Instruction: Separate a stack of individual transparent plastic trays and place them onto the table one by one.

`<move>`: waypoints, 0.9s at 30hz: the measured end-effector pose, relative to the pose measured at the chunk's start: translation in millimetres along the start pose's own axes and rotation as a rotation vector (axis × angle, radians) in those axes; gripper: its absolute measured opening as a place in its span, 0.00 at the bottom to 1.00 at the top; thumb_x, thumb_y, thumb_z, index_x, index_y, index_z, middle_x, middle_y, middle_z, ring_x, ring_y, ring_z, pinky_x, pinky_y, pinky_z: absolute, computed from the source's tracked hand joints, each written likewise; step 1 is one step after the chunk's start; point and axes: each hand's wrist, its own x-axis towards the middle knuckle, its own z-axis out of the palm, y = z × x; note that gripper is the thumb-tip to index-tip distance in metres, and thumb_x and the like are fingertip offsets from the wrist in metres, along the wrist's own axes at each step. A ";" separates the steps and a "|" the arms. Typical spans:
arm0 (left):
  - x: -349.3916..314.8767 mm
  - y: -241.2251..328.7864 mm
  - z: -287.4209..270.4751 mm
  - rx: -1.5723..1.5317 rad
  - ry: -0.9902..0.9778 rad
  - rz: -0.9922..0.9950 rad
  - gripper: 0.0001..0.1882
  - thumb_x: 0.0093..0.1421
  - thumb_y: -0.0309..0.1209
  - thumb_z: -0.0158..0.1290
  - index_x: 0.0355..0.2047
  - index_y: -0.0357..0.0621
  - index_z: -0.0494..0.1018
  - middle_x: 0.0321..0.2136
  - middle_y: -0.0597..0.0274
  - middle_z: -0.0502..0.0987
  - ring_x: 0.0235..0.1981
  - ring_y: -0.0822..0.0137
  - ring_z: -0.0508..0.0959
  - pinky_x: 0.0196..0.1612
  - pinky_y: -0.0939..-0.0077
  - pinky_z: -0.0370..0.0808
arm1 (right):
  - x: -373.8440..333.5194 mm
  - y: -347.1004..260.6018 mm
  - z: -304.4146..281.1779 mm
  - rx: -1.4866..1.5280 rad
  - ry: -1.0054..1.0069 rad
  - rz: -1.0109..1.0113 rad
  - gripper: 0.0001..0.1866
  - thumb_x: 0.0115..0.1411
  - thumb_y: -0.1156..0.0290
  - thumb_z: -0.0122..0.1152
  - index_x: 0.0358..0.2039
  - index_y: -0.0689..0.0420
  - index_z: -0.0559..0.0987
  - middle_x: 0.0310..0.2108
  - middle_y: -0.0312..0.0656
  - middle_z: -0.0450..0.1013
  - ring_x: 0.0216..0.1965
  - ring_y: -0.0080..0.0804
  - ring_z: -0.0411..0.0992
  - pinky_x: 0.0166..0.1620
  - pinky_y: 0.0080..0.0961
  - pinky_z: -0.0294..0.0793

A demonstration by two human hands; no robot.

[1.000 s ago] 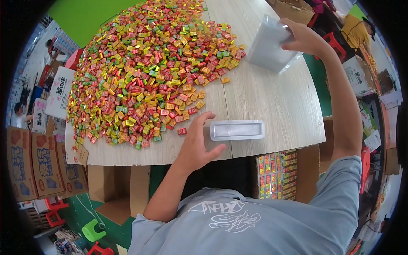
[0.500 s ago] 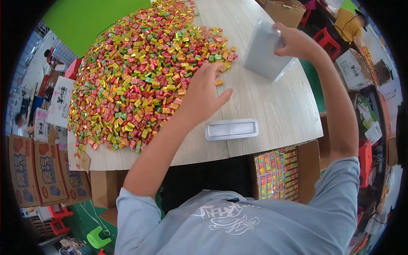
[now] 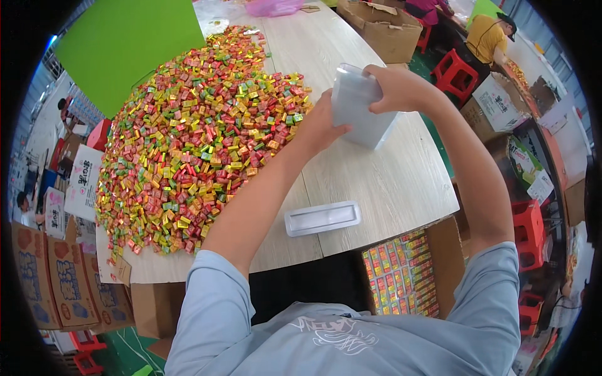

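Note:
My right hand [image 3: 401, 89] grips the upper right of a stack of clear plastic trays [image 3: 352, 106], its thumb across the front face. The stack stands tilted over the table's right side. At the stack's left edge is my left hand [image 3: 318, 127], closed on it with the thumb in front; its other fingertips are partly hidden. Closer to me, a single shallow clear tray [image 3: 323, 219] lies on the table with nothing in it. Left of my left hand spreads a large heap of small wrapped candies [image 3: 200, 144] in red, yellow, orange and green.
The pale wooden table [image 3: 401, 182] curves along its front edge. Below that edge, a carton [image 3: 401, 272] holds rows of packed candies. A green panel [image 3: 132, 47] rises behind the heap. Cardboard boxes [image 3: 379, 31] and red stools [image 3: 456, 74] stand beyond, near another person in yellow [image 3: 486, 42].
The stack has come left and toward the heap's edge in my right hand. My left hand has moved from above the table to the stack's left edge. The view has shifted.

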 end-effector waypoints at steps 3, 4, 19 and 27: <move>0.0 2.7 -0.6 0.035 0.015 0.082 0.41 0.50 0.29 0.65 0.61 0.37 0.57 0.57 0.45 0.65 0.58 0.47 0.68 0.59 0.60 0.67 | 5.3 8.2 -2.8 0.042 -0.029 -0.029 0.37 0.41 0.60 0.65 0.53 0.63 0.71 0.36 0.57 0.77 0.41 0.51 0.76 0.48 0.36 0.74; -0.7 3.7 -0.4 0.037 0.014 0.079 0.41 0.50 0.29 0.65 0.61 0.37 0.57 0.57 0.45 0.65 0.58 0.47 0.68 0.59 0.60 0.67 | 6.3 10.6 -4.0 0.045 -0.029 -0.032 0.37 0.41 0.60 0.65 0.53 0.63 0.71 0.36 0.57 0.77 0.41 0.51 0.76 0.48 0.36 0.74; -19.2 -5.7 -16.5 -0.049 0.078 -0.049 0.37 0.57 0.36 0.62 0.60 0.31 0.57 0.55 0.42 0.67 0.55 0.52 0.71 0.55 0.63 0.69 | -27.7 -10.7 -30.0 0.424 0.258 0.012 0.39 0.46 0.61 0.69 0.58 0.63 0.68 0.46 0.48 0.74 0.48 0.34 0.72 0.54 0.29 0.69; -106.6 102.3 -85.3 -0.918 0.276 0.019 0.44 0.57 0.39 0.64 0.64 0.39 0.49 0.57 0.53 0.65 0.59 0.62 0.67 0.60 0.65 0.66 | -66.3 -136.1 22.6 1.064 0.255 -0.151 0.37 0.55 0.68 0.65 0.62 0.64 0.61 0.53 0.45 0.68 0.56 0.31 0.66 0.58 0.28 0.64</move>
